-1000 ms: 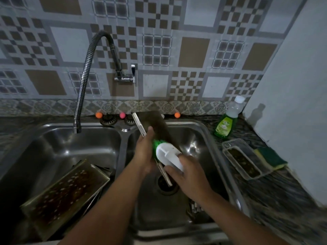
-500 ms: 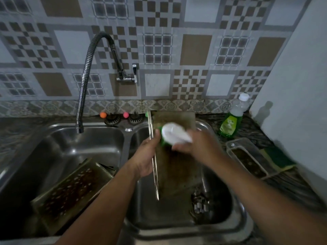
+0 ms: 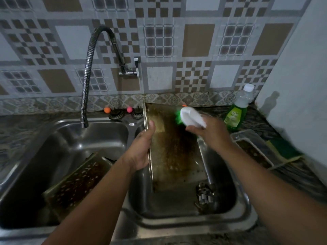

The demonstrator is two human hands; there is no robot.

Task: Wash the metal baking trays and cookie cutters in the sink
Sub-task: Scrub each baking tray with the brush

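Baking tray [image 3: 175, 152] unmoved, brush [image 3: 191, 117] now farther right.

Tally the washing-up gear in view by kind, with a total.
Stained metal baking trays: 2, one held, one leaning in the left basin
White scrub brush with green bristles: 1
Green dish soap bottle: 1
Green sponge: 1
Total: 5

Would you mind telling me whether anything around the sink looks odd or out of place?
Nothing alarming. The faucet spout hangs over the left basin, though the tray being scrubbed stands in the right one. No water seems to run.
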